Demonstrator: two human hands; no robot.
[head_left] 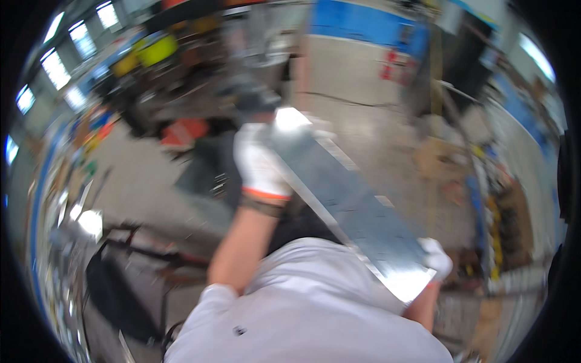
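Currently Supported at Both Ends: Long Metal Panel

The metal panel (345, 187) lies diagonally across the front of the wearer's body, above the floor (375, 136). Its near end is by the waist, to the right; its far end points forward-left. Both ends reflect bright light. Small dark marks (366, 210) are spaced along the face; blur prevents telling whether they are slots or lettering.

Left hand (259, 158): white-gloved, gripping the panel's left edge near the far end. Exact finger positions cannot be told. The glove has an orange cuff (266, 194), with a dark band (261, 207) just beside it on the wrist.

Right hand (436, 259): white-gloved, fingers curled onto the right edge near the near end.

The white shirt (327, 308) carries one small dark mark (239, 331), illegible.

Surroundings: a red object (184, 133) at left, cardboard (445, 158) at right, a blue wall band (357, 23) beyond.
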